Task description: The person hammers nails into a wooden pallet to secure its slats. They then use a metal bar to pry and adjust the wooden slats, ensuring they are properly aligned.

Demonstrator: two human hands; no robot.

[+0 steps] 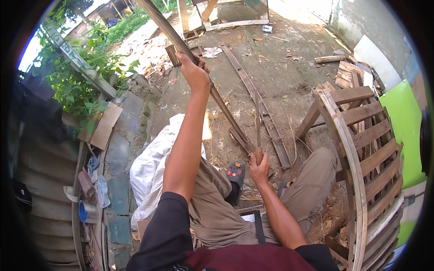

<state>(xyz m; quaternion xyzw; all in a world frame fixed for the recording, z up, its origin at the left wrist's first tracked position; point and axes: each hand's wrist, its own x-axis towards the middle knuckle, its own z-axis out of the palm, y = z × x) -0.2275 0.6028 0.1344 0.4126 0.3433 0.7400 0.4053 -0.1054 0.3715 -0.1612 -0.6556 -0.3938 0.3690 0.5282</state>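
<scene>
My left hand [195,72] is raised and closed around a long wooden pole [163,28]. The pole slants from the upper left down toward the ground in front of my feet, where its lower end lies by a short piece of wood [239,137]. Lower and to the right, my right hand [259,171] grips the wooden handle of a long, thin-bladed knife [258,119]. Its narrow dark blade points away from me, right of the pole and apart from it. The blade appears edge-on, so its full shape is hidden.
A slatted wooden frame [357,140] stands close on my right. Beyond the blade a long narrow plank [246,83] lies on the ground. A white sack [149,165] is beside my left leg, next to a low block wall [120,194]. A small can [267,29] lies farther off.
</scene>
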